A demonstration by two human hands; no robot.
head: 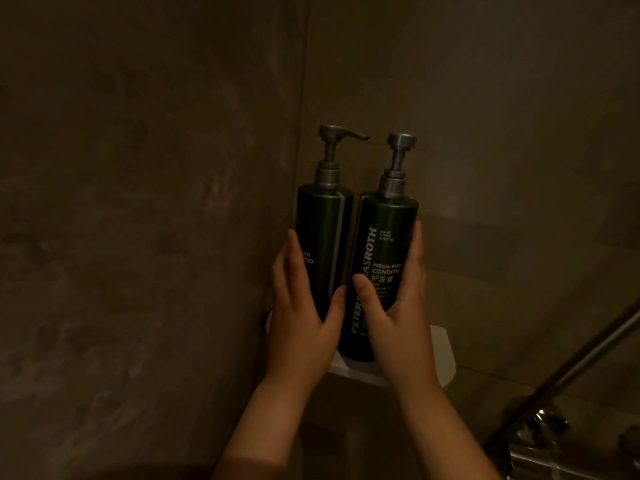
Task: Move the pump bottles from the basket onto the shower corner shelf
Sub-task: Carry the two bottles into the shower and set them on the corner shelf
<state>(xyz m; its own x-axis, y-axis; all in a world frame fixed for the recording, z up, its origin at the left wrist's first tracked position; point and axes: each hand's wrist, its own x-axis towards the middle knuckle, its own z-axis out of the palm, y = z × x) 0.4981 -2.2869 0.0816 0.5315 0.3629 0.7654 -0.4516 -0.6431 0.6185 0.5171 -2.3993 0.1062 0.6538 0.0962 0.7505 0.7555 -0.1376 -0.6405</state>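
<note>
The two dim stone walls (138, 202) met in a corner straight ahead, and the white corner shelf (446, 355) sat low in that angle, only its front edge and right-hand end showing pale. A metal shower rail (588, 358) slanted up along the lower right, well apart from the shelf, with a chrome tap fitting (540, 441) below it. Both dark green pump bottles stood upright at the shelf, side by side and touching or very nearly so. The shampoo bottle (325, 244) was tucked toward the back corner against the left wall, and the conditioner bottle (384, 237) was nearer the front edge, its base apparently resting on the shelf. The shampoo's base was hidden, so I could not tell whether it had landed. The left grip (301, 317), a bare hand, was wrapped round the lower body of the shampoo bottle, thumb on the front. The right grip (398, 320) held the conditioner bottle the same way, fingers along its right side and thumb across the label. The grey pump heads (341, 133) topped each one, the left spout pointing right, the other facing me. To my eye the job was close to finished for these two: they were at their place, and what remained was to let go and perhaps square them up. The basket was out of sight, so whether more bottles waited there I could not say.
</note>
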